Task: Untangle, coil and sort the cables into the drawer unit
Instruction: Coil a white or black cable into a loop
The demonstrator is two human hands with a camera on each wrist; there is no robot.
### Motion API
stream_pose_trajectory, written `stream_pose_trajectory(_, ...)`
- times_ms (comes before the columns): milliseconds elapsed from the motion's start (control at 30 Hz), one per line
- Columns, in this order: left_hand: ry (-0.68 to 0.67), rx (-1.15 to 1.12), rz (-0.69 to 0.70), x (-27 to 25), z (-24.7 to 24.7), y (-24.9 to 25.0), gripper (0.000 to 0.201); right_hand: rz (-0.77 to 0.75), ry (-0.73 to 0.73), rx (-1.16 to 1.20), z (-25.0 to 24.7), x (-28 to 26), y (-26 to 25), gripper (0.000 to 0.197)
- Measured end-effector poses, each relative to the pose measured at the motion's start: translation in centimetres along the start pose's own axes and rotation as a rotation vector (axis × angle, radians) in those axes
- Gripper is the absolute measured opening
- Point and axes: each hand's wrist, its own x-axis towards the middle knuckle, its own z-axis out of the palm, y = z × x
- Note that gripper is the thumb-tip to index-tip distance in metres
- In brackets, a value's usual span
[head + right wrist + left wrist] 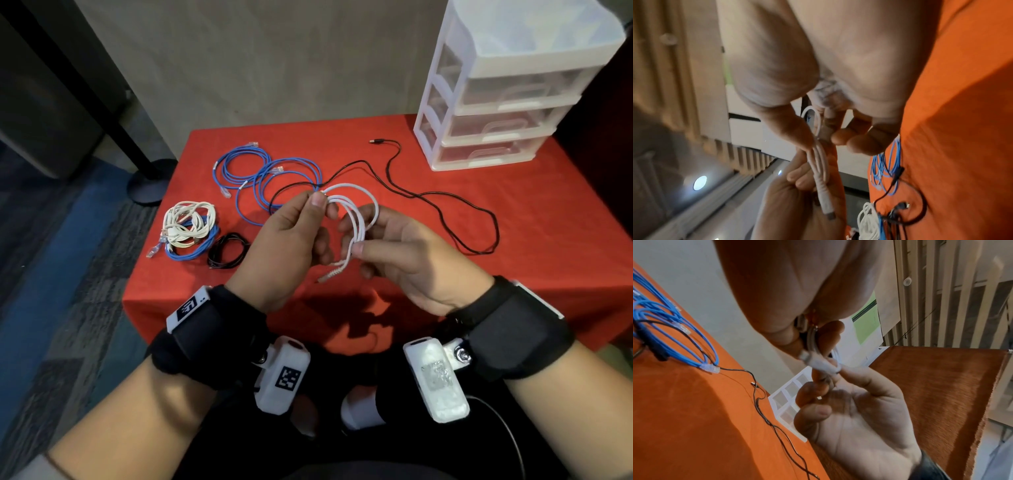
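Head view: both hands hold a half-coiled white cable (pixel 356 212) above the counter's (pixel 513 257) front edge; left hand (pixel 291 236) pinches its loops, right hand (pixel 404 250) pinches near one plug.

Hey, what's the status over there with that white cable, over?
Left hand pinches white cable loops; right hand pinches them lower down. Coil formed, not in drawer unit. Black cable sprawls in front of it.
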Motion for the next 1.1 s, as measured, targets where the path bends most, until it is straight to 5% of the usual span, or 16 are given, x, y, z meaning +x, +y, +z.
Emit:
stream_pose_trajectory(300,0.043,0.084,-0.002,0.2,0.1,0.7,0.032,-0.007,0.017,-0.011,0.1,0.1,0.4,0.029)
stream_pose_trajectory(600,0.065,0.162,0.012,0.2,-0.4,0.0,0.034,-0.069,0.102,-0.445,0.2,0.7,1.3,0.026)
stream_pose_trajectory(800,0.139,-0.071,-0.006,1.7,-3.6,1.9,0.043,-0.146,0.219,-0.817,-2.8,1.1,2.1,0.022)
stream_pose_trajectory(967,0.087,-0.191,-0.065,1.1,-2.2,1.6,0.033,-0.162,0.275,-0.916,-3.4,1.8,2.3,0.019)
stream_pose_trajectory(1100,0.052,-0.285,-0.084,1.1,-1.0,1.2,0.044,-0.233,0.261,-0.823,-1.7,2.0,2.4,0.014)
